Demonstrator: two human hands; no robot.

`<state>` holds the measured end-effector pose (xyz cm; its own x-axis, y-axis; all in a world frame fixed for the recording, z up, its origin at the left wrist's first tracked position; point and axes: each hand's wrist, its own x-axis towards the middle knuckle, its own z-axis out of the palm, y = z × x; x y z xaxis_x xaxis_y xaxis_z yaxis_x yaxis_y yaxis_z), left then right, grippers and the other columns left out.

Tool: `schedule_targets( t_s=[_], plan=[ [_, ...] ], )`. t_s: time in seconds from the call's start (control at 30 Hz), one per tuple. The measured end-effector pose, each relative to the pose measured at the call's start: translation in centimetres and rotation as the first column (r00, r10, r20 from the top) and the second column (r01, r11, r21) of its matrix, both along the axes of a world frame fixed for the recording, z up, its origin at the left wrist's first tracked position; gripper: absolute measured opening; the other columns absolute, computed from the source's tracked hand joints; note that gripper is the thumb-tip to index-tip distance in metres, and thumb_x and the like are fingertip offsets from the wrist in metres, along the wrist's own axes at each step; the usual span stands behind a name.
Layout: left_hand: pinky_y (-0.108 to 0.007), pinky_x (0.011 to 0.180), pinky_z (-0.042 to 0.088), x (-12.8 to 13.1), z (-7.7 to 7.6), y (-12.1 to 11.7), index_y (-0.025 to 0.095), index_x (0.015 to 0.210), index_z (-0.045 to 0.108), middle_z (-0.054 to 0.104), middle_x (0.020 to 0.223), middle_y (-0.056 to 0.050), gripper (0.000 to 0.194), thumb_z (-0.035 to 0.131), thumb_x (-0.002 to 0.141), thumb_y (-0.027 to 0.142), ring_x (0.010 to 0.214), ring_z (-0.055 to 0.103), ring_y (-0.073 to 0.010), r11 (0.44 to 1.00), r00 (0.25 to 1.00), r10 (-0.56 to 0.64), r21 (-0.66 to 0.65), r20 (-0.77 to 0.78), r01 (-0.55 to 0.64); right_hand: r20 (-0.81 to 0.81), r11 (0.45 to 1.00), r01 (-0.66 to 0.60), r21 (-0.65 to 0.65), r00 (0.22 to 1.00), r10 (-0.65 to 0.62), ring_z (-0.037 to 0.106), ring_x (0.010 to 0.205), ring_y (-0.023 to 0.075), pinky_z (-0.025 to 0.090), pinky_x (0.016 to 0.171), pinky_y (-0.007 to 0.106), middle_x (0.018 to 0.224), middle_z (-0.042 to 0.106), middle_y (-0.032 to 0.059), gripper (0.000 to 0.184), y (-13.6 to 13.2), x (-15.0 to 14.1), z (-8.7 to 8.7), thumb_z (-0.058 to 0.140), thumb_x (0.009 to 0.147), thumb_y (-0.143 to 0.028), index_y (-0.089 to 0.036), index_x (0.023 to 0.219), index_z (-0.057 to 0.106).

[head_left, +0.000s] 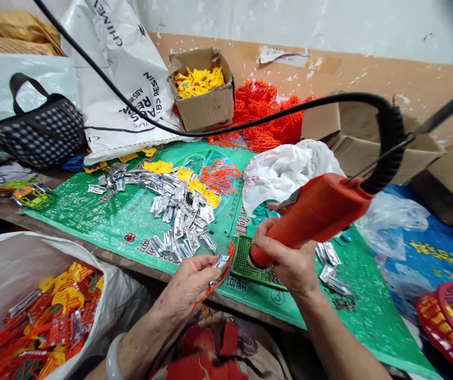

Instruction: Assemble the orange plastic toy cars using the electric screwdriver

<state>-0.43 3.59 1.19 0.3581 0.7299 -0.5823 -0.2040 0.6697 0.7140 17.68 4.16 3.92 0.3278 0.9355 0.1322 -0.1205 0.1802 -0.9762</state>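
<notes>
My left hand (196, 277) pinches a small silver metal piece (221, 262) together with a thin orange plastic strip (229, 258) at the table's front edge. My right hand (289, 258) is wrapped round a red electric screwdriver (317, 214), its nose angled down over a shallow green basket (243, 248). Small dark screws (274, 275) lie in that basket; the tool's tip is hidden. Beyond my left hand spreads a pile of silver metal pieces (181, 211), with yellow plastic parts (158, 167) and an orange net-like piece (221, 176) among and beside them.
A black cable (226, 128) arches across the view to the screwdriver. At the back stand a carton (204, 113) of yellow parts and an orange heap (266, 116). A white sack (119, 295) with mixed parts is at lower left. White cloth (285, 169) lies behind the tool.
</notes>
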Motion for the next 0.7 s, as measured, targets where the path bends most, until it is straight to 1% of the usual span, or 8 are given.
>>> schedule_targets(
  t_s=[0.17,0.4,0.6,0.7],
  plan=[
    [-0.029,0.068,0.045,0.1,-0.1,0.0,0.014,0.079,0.073,0.073,0.073,-0.003,0.024,0.078,0.059,0.026,0.066,0.063,-0.0164,1.000,1.000,-0.011,0.014,-0.004,0.011,-0.007,1.000,0.013,0.012,1.000,-0.012,0.056,0.059,0.0149,0.049,0.061,0.033,0.066,0.063,-0.0011,0.012,-0.1,-0.2,-0.7,0.075,0.064,-0.021,-0.018,0.066,0.064],
    [-0.027,0.065,0.042,0.4,-0.3,-0.1,0.014,0.075,0.072,0.071,0.070,-0.002,0.018,0.075,0.059,0.023,0.064,0.060,-0.0152,0.999,1.000,0.003,0.033,-0.024,-0.002,-0.002,1.000,-0.005,-0.012,1.000,0.005,0.055,0.059,0.0145,0.047,0.059,0.032,0.066,0.062,-0.0010,0.012,-0.1,-0.4,-1.3,0.073,0.064,-0.022,-0.019,0.064,0.062],
    [-0.030,0.068,0.044,0.3,-0.6,-0.1,0.014,0.078,0.072,0.071,0.072,-0.003,0.020,0.075,0.062,0.025,0.067,0.062,-0.0176,0.999,1.000,0.000,0.042,-0.031,0.001,0.034,1.000,-0.001,-0.024,0.999,0.002,0.054,0.057,0.0142,0.048,0.058,0.033,0.064,0.061,-0.0013,0.014,0.0,-0.6,-1.0,0.072,0.062,-0.022,-0.020,0.063,0.058],
    [-0.030,0.069,0.044,0.3,-0.7,0.1,0.014,0.078,0.072,0.071,0.072,-0.003,0.021,0.075,0.061,0.025,0.068,0.062,-0.0178,0.998,0.998,-0.025,0.062,-0.066,0.029,0.048,0.998,0.032,-0.048,0.998,-0.030,0.054,0.057,0.0148,0.048,0.058,0.034,0.064,0.060,-0.0022,0.019,0.0,-0.9,-0.5,0.072,0.060,-0.023,-0.021,0.073,0.058]
  ],
)
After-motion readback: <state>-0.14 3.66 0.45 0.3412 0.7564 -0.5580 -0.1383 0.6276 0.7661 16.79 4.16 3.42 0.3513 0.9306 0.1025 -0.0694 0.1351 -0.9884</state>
